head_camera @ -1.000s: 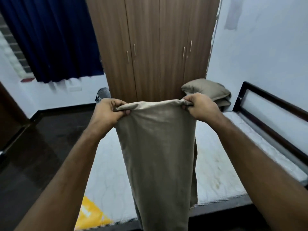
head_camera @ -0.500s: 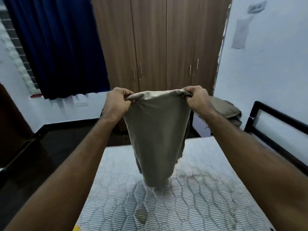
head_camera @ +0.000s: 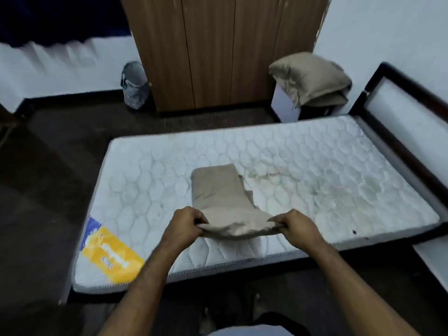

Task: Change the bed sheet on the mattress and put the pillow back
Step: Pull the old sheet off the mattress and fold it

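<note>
Both grips are closed on the near edge of the folded bed sheet [head_camera: 219,190]: the left hand [head_camera: 185,225] pinches the left corner with curled fingers, and the right hand [head_camera: 299,226] pinches the right corner the same way. Between them the near edge is lifted slightly and sags in a shallow curve, while the far part of the tan cloth lies flat on the mattress [head_camera: 315,154], roughly at its middle. The fold is narrow and long, running away from the person, with an uneven layered edge on its right side.

At the far left, a dark blue curtain [head_camera: 60,18] hangs above a white wall. A patterned bin [head_camera: 134,84] stands on the dark floor [head_camera: 48,154], just beside the wooden wardrobe [head_camera: 218,49]. On the near left corner of the bare, quilted white mattress sits a yellow and blue label [head_camera: 109,253]. Stains show on the mattress surface to the right of the sheet. Beyond the far right corner of the mattress, the tan pillow [head_camera: 310,76] rests on a small stand, on top of what looks like more folded tan cloth. At the right edge, the dark headboard [head_camera: 400,110] with its pale panel runs along the mattress end.
</note>
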`<state>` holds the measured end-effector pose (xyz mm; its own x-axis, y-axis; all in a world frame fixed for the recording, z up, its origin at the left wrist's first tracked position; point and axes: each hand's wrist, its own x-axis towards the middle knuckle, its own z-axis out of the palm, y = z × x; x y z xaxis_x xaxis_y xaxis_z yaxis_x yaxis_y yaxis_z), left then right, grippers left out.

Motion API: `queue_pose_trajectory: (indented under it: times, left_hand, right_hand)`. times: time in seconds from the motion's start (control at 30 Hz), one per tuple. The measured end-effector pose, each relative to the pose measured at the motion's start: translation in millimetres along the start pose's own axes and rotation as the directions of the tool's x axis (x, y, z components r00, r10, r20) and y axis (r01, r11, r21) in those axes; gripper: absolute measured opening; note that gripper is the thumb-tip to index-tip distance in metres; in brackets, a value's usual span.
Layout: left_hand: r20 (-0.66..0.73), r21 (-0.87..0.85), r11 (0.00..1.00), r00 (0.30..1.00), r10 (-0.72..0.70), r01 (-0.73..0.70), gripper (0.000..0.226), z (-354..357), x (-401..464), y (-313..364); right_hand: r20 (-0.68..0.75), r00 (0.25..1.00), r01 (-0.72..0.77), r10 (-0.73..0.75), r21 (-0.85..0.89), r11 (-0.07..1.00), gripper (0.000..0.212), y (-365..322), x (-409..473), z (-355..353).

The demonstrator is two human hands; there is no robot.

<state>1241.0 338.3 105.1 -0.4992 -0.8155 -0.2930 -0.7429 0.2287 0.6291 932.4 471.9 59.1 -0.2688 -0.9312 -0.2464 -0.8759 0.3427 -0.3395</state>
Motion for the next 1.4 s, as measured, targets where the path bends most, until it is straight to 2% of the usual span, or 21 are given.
queue_pose_trajectory:
  times: [0.17,0.43,0.63,0.73,0.9,1.17,1.33,1.4]
  left_hand:
    - [0.122,0.081,0.995,0.99,-0.07,0.061,0.018,47,-38,-18]
    - [0.066,0.143,0.978,0.984,-0.165,0.154,0.022,93,-93,-5]
    - [0.261,0.236,0.965,0.95,-0.173,0.111,0.025,113,-114,-1]
    - [0.23,0.207,0.973,0.962,-0.147,0.099,0.024,114,-109,-4]
    - [0.034,0.002,0.991,0.991,-0.131,0.131,0.017,92,-80,-12]
    - [0.06,-0.05,0.994,0.994,-0.096,0.099,0.01,53,-16,-48]
    - [-0.018,-0.169,0.978,0.992,-0.124,0.119,0.011,39,42,-72]
    - [-0.037,-0.269,0.951,0.985,-0.171,0.156,0.011,37,66,-79]
  right_hand:
    - [0.159,0.987,0.044,-0.036,-0.048,0.998,0.036,22,-38,40]
    - [0.36,0.916,0.2,-0.176,-0.031,0.979,0.033,43,-84,60]
    - [0.494,0.829,0.3,-0.261,0.001,0.954,0.03,57,-98,64]
    - [0.466,0.839,0.317,-0.281,0.002,0.949,0.025,57,-93,64]
    - [0.307,0.923,0.202,-0.234,0.132,0.971,0.013,51,-58,46]
    - [0.215,0.971,0.076,-0.108,0.151,0.986,0.012,18,14,32]
    - [0.166,0.986,-0.003,-0.034,0.218,0.976,0.016,4,73,31]
    - [0.17,0.985,-0.023,-0.017,0.233,0.972,0.016,2,102,32]
